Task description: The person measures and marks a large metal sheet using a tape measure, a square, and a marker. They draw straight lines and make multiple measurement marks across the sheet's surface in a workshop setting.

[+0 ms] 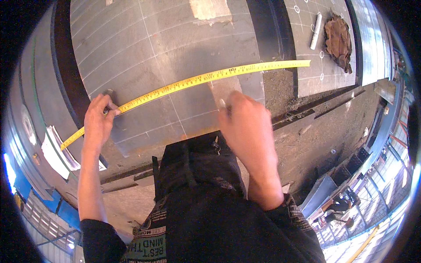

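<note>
A yellow measuring tape blade (188,82) stretches across a grey steel plate (144,48) marked with thin white lines. At the plate's left side, my left hand (98,122) pinches the tape's near edge between thumb and fingers. Close to the plate's near edge, below the tape, my right hand (247,127) is closed and slightly blurred. A pale tip shows at its fingers, too small and smeared to name. Under that hand lies a lighter bare patch (224,90) of the plate. The tape's right end reaches over a second marked plate (309,85).
On the right-hand plate lie a white marker-like stick (315,30) and a crumpled brown rag (338,41). White papers (57,151) rest at the left under the tape. Dark gaps (280,35) separate the plates. Another person (340,206) is far off at lower right.
</note>
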Motion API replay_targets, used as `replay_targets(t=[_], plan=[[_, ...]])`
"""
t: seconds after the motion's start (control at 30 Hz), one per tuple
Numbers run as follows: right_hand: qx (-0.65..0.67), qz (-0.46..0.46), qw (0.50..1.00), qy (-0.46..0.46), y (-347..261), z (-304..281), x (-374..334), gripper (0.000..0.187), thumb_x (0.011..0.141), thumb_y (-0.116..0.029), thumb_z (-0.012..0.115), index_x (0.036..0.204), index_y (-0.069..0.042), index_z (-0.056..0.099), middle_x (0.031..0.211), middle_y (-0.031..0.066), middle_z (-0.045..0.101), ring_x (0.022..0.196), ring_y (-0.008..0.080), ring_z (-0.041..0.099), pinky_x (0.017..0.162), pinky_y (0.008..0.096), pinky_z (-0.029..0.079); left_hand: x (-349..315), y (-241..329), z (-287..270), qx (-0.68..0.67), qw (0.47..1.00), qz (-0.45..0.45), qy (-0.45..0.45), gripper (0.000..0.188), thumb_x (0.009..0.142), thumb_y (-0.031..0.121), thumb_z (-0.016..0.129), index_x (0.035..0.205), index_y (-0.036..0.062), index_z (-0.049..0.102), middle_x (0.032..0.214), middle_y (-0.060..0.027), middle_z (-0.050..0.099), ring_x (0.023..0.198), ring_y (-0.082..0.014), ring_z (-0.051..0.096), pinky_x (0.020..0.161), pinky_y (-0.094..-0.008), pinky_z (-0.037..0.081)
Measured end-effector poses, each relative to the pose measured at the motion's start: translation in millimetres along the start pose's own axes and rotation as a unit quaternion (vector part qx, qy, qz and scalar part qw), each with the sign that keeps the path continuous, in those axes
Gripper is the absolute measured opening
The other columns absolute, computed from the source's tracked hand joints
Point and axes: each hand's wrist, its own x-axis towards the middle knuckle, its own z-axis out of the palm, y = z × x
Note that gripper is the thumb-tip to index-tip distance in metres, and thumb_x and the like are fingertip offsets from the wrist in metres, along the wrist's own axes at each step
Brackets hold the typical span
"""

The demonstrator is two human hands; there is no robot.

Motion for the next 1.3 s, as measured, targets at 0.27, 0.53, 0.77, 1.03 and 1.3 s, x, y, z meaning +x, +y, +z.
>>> replay_targets(t=[0.27, 0.53, 0.77, 1.03, 1.3], plan=[[-0.016, -0.013, 1.0, -0.006, 2, 11, -13, 0.017, 0.087, -0.015, 0.065, 0.089, 0.0, 0.056, 0.084, 0.0231, 0.065, 0.079, 0.0454, 0.065, 0.07, 0.053, 0.05, -2, -15, 3, -0.013, 1.0, 0.009, 0.003, 0.02, 0.075, 0.002, 0.072, 0.086, 0.0012, 0.055, 0.088, -0.0134, 0.056, 0.089, -0.0354, 0.058, 0.08, -0.0443, 0.047], [0.151, -0.098, 0.984, -0.018, -58, 93, -10, 0.021, 0.091, -0.02, 0.064, 0.096, -0.002, 0.054, 0.088, 0.0221, 0.064, 0.077, 0.0458, 0.066, 0.069, 0.0544, 0.054, 1, -19, 3, 0.004, 0.999, 0.036, 0.012, 0.017, 0.075, 0.005, 0.072, 0.086, 0.0048, 0.059, 0.091, -0.0121, 0.059, 0.095, -0.0357, 0.059, 0.083, -0.0474, 0.048], [0.189, -0.064, 0.979, 0.036, -116, 148, -12, 0.021, 0.092, -0.019, 0.066, 0.093, -0.001, 0.055, 0.087, 0.0208, 0.065, 0.077, 0.0438, 0.065, 0.068, 0.0515, 0.052, -5, -23, 6, -0.015, 0.998, 0.059, 0.028, 0.02, 0.075, 0.005, 0.071, 0.09, 0.0033, 0.058, 0.094, -0.014, 0.059, 0.096, -0.0384, 0.059, 0.083, -0.0488, 0.05], [0.168, -0.059, 0.982, 0.067, -129, 163, -10, 0.019, 0.092, -0.016, 0.065, 0.095, -0.001, 0.054, 0.09, 0.0217, 0.063, 0.079, 0.0466, 0.064, 0.068, 0.0552, 0.051, -6, -26, 8, -0.018, 0.997, 0.065, 0.042, 0.015, 0.076, 0.005, 0.068, 0.087, 0.004, 0.058, 0.092, -0.0134, 0.059, 0.095, -0.0374, 0.059, 0.081, -0.0486, 0.049], [0.172, -0.046, 0.982, 0.062, -133, 162, -9, 0.018, 0.091, -0.015, 0.065, 0.094, -0.001, 0.055, 0.089, 0.0218, 0.064, 0.078, 0.0455, 0.065, 0.068, 0.0539, 0.052, -4, -27, 8, -0.006, 0.997, 0.065, 0.029, 0.016, 0.077, 0.005, 0.073, 0.09, 0.0045, 0.063, 0.093, -0.01, 0.061, 0.095, -0.0316, 0.06, 0.081, -0.0458, 0.05]])
